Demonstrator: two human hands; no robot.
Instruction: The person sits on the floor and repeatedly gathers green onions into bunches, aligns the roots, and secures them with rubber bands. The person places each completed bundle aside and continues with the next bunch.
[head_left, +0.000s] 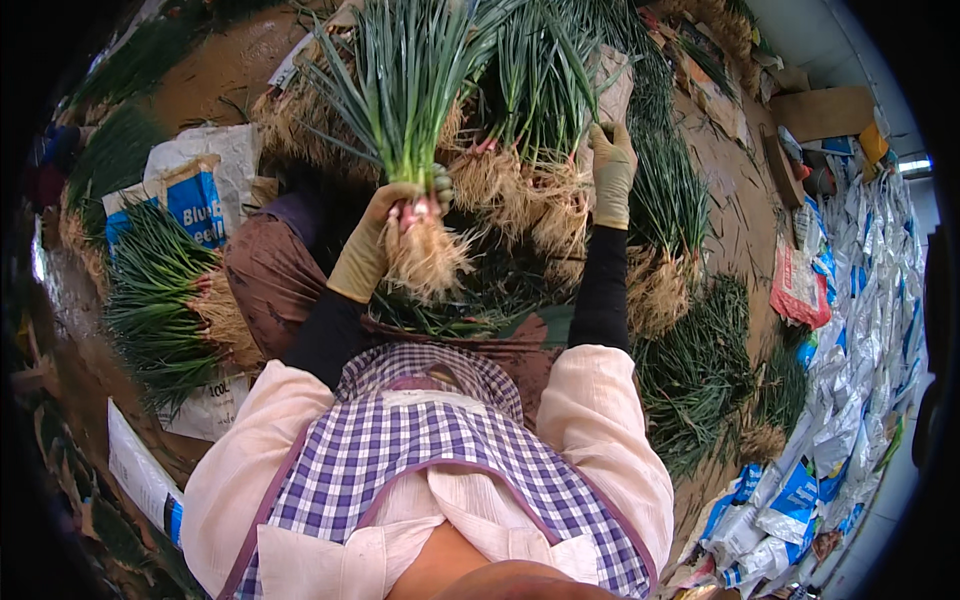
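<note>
My gloved left hand (367, 244) grips a bunch of spring onions (416, 135) around the stems, just above pinkish bulbs (411, 211) and a tuft of pale roots (431, 259). The green leaves point away from me. To the right, my gloved right hand (613, 172) has its thumb and fingertips closed on a thin green stalk (595, 112). That stalk is at the edge of a heap of onion plants (525, 97), whose roots (487, 176) face me. How far the stalk extends behind my fingers is hidden.
Stacked spring onions (161, 296) lie at left near a printed sack (199, 184). Loose green leaves (694, 382) are piled at right, below another onion bundle (664, 210). Crumpled plastic sacks (862, 315) line the far right. Brown floor (727, 180) shows between.
</note>
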